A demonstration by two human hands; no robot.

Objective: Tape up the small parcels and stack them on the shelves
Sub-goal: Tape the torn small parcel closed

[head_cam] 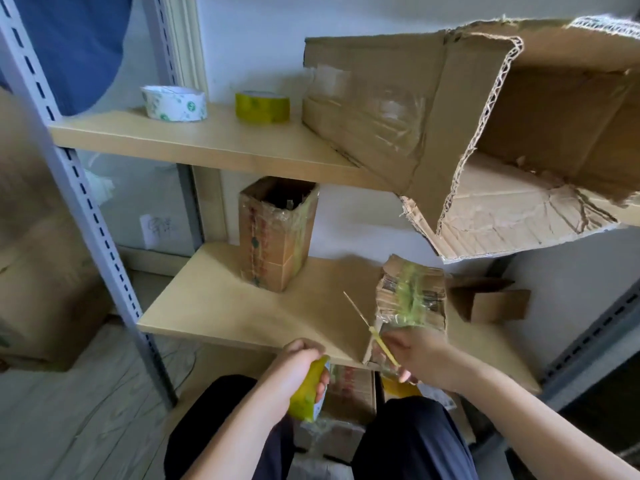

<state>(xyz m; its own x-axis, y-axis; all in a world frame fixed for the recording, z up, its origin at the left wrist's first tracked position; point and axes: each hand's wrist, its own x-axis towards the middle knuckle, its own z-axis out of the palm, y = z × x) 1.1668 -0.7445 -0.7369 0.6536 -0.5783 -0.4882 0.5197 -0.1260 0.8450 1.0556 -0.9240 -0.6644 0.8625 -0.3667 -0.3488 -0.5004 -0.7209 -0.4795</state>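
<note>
My left hand grips a roll of yellow tape below the front edge of the lower shelf. My right hand holds a thin yellow-handled cutter, blade pointing up and left, against a small taped parcel that rests on the lower shelf's front right. A tall taped parcel stands upright at the back of that shelf. More parcels lie below, between my knees.
The upper shelf carries a white tape roll, a yellow tape roll and a big torn open carton overhanging the right side. A small open box lies at the lower shelf's right. A grey upright stands left.
</note>
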